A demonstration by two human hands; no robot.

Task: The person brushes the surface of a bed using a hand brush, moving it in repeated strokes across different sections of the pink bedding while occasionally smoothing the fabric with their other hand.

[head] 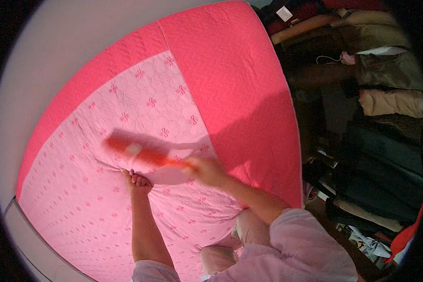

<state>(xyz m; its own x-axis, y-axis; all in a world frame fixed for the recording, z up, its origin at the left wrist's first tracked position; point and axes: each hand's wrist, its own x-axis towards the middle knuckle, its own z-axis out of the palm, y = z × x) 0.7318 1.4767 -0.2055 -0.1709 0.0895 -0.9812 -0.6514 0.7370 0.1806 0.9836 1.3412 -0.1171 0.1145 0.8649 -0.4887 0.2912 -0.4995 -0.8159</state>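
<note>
My right hand [205,172] grips the thin handle of an orange-red bed brush [151,158], blurred by motion, with a pale patch on its body. The brush slants to the upper left over a pink quilted bedspread [151,88] with small bow-like motifs. Its shadow falls on the cloth just beyond it. Below the brush's head, my left hand [138,180] rests on the bedspread as a fist, fingers curled and thumb pointing away. Creases spread through the cloth around this fist. No object shows in it.
A deep pink border [229,63] edges the bedspread. My bent knees [218,259] press into it. Along the right lie folded dark and tan clothes [391,102], with a red item [407,231] lower down. A pale wall [56,46] and a grey-edged panel [38,243] bound the left.
</note>
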